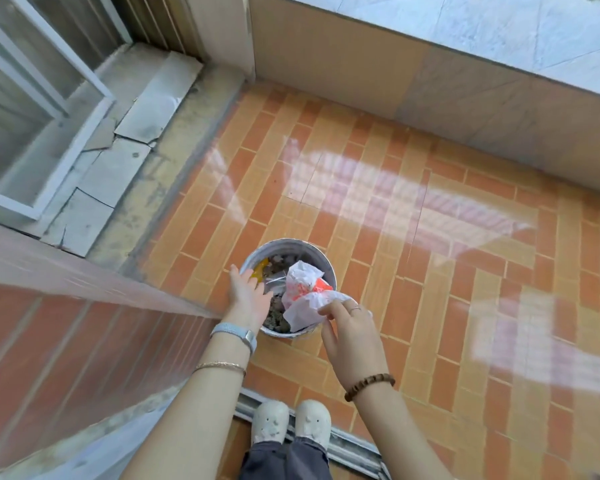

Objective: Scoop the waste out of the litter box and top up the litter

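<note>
A round white waste bucket (321, 263) stands on the orange tiled floor just ahead of my feet. It holds grey clumped waste (276, 317), something yellow and a clear wrapper. A white and orange plastic bag (303, 292) sticks up out of it. My right hand (352, 336) pinches the near edge of that bag between thumb and fingers. My left hand (248, 296) rests over the bucket's left rim with its fingers spread, and I cannot tell whether it holds anything. No litter box or scoop is in view.
A low brick-red wall (66, 327) runs along the left, up to the bucket. A tan tiled wall (430, 84) with a marble ledge closes the far side. A white window frame (45, 109) sits top left. My shoes (290, 422) stand at a metal door track.
</note>
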The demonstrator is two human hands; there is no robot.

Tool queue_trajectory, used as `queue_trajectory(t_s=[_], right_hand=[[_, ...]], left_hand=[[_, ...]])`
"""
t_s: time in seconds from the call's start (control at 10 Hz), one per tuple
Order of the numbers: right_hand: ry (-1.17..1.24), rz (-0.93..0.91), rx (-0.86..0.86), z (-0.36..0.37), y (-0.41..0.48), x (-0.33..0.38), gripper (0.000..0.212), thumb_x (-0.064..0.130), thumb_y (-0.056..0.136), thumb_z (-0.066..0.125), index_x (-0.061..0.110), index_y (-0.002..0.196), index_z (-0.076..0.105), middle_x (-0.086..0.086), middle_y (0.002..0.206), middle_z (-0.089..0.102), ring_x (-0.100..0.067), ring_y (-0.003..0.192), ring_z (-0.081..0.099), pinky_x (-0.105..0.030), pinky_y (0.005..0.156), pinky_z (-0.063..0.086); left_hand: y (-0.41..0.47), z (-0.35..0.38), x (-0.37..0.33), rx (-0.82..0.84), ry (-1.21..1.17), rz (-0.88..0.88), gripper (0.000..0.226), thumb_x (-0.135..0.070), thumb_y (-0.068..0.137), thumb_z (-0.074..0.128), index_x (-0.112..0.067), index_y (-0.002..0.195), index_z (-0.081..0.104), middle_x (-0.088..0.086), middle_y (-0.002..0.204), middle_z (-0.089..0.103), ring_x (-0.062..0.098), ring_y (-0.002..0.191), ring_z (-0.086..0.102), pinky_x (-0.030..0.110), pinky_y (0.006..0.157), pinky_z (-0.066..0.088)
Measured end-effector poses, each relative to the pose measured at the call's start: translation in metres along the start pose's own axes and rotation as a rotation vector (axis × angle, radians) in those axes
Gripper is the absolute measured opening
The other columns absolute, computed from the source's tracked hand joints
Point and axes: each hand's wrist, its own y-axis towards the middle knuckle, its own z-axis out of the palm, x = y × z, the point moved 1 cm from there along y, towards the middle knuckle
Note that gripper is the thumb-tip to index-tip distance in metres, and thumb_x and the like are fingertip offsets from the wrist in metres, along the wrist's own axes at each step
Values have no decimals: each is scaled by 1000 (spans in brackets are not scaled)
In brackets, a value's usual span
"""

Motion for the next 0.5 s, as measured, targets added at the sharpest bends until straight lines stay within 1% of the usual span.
queue_trajectory(t_s=[0.2,0.3,0.4,0.5], right_hand=[[4,17,-13,1,-2,1,7,12,86,62,16,90,65,-1,87,61,-24,82,56,-37,73,48],[5,16,-19,-5,-3,5,8,12,87,61,16,92,65,-1,89,62,-23,82,57,-37,76,46],[4,-10,-52,-15,-4,9,7,10,86,61,14,91,65,-2,84,62,-23,76,56,-36,66,50],[9,-6,-89,-30,-6,18,9,9,84,63,15,91,65,-1,83,61,-21,75,55,-34,63,50]], left_hand=[[0,-7,0,-20,43,4,69,-56,98,23,-11,151,17,13,158,15,29,145,17,52,116,18],[-11,-6,0,-36,125,30,66,-52,100,22,-9,151,17,12,158,17,29,145,18,50,117,15],[-29,-1,-2,-55,226,110,54,-38,103,26,-3,145,31,15,151,34,29,138,34,43,116,24],[-58,-2,-4,-146,386,246,28,-20,99,44,-6,121,55,14,124,62,23,109,61,34,98,47]])
